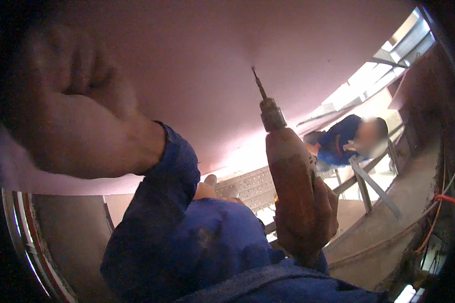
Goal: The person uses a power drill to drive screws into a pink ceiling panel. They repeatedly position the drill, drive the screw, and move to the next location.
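My right hand (327, 208) is wrapped round the body of a power drill (290, 166), which points up and away. A thin bit (260, 86) sits in its metal chuck (272, 115). The bit's tip is at or very near a smooth pinkish panel (197, 60); I cannot tell whether it touches. Raised at the upper left, my left hand (81, 101) is closed with its fingers curled, close in front of the panel. It is dark and blurred, and whatever the fingers may hold is hidden. Blue sleeves cover both my arms.
Another person in blue (338, 144) is beyond the drill at the right, near metal struts (369, 184). A perforated metal plank (247, 188) lies below the panel. Cables with a red tie (447, 200) hang along the right side. A metal frame (28, 242) stands at the far left.
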